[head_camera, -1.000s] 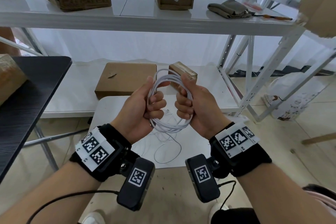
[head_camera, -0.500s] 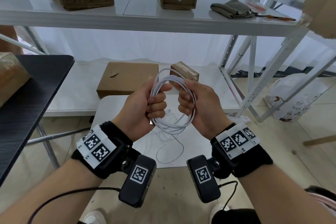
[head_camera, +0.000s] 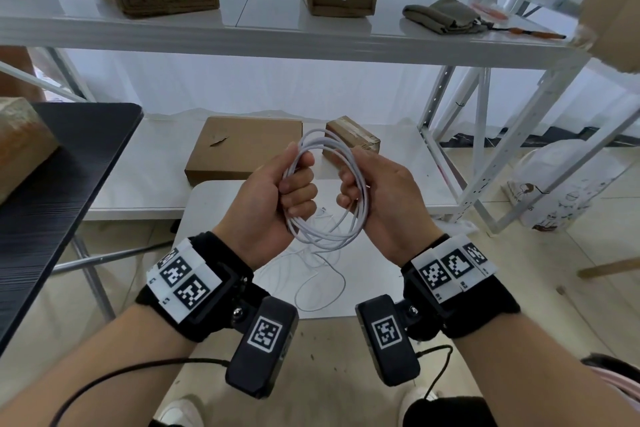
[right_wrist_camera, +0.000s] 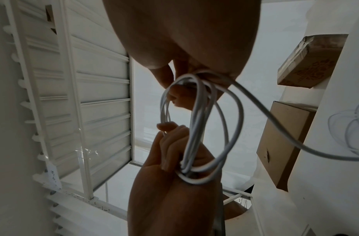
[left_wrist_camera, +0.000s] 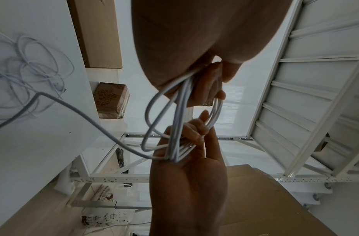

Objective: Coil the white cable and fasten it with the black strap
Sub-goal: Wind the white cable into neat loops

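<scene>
Both hands' curled fingers (head_camera: 300, 191) grip opposite sides of the looped white cable (head_camera: 323, 237).

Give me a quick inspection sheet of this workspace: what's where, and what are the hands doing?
Surface: small white table below the hands, loose cable lying on it.
Job's things: white cable partly coiled, a tail still running down to the table; black strap: nothing seen.
Clutter: flat cardboard box and small taped box on the lower shelf.
Grippers: left hand and right hand each hold a side of the coil in a closed grip.
Cables: black leads from the wrist cameras.
Surroundings: white metal shelving, black table.
</scene>
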